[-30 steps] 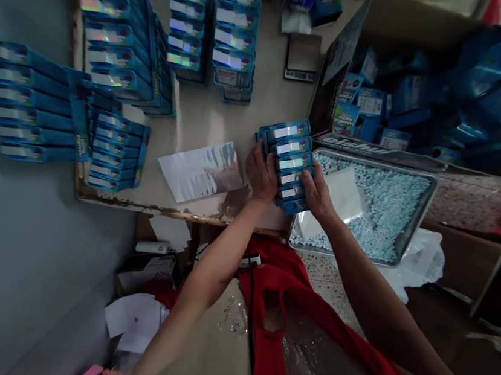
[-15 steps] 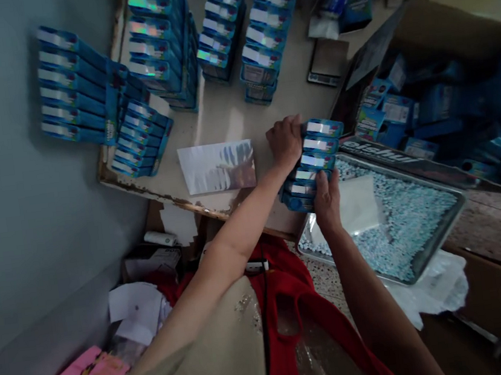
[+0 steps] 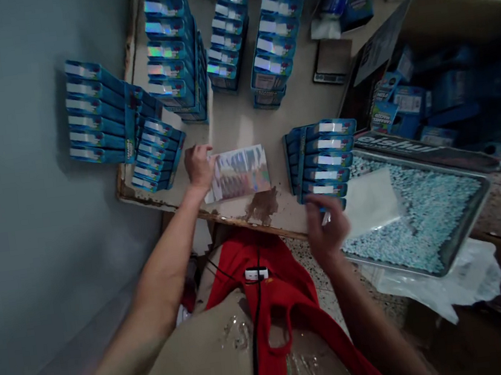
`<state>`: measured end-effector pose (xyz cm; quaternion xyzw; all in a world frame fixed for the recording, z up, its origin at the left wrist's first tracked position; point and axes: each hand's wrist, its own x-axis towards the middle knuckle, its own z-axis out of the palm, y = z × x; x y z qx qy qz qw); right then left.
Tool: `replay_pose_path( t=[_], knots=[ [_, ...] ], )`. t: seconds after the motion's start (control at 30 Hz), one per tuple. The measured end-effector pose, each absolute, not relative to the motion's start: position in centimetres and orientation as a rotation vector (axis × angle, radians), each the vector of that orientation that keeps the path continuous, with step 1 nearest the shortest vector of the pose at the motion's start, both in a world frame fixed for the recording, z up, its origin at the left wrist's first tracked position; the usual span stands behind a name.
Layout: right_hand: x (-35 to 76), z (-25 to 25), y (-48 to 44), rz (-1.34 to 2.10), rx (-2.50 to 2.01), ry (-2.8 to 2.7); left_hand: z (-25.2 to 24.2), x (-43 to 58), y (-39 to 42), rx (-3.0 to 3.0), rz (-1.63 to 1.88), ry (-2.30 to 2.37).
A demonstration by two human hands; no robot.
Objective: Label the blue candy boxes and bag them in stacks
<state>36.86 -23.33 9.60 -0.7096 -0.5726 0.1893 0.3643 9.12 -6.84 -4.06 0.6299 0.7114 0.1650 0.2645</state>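
Note:
At the table's front, my left hand has its fingers bent together over the left edge of a shiny silvery sticker sheet, which lies flat. My right hand is blurred by motion; its thumb and fingers look apart with nothing between them. Just beyond those fingertips stands a row of slim blue boxes side by side, each with a silvery strip on its end. A blue band runs across this row.
Longer rows of blue boxes stand at the back of the table. Fanned blue boxes overhang its left corner by the wall. On the right, a metal tray holds pale blue pellets and a white packet, beside a carton of blue boxes.
My left hand has left the row of blue boxes and moved left to the sticker sheet. My right hand has let go of the row and drawn back towards me. The view has shifted slightly.

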Motion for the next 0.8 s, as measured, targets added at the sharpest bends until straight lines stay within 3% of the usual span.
replay_pose_path(
  t=[0.13, 0.3, 0.53, 0.8],
  knots=[
    [30.8, 3.6, -20.2, 0.960, -1.832, -1.466, -4.9, 11.1, -3.1, 1.891, 0.175, 1.659],
    [31.4, -3.2, -12.8, 0.860, -2.067, -1.448, -6.2, 11.6, -0.7, 1.703, 0.079, 1.680],
    [30.4, -3.8, -11.3, 0.778, -2.030, -1.608, -7.7, 3.1, -3.2, 1.602, 0.151, 1.613],
    [23.4, -5.1, -10.2, 0.649, -1.836, -2.059, -7.0, 3.8, -4.6, 1.510, 0.200, 1.513]
  ],
)
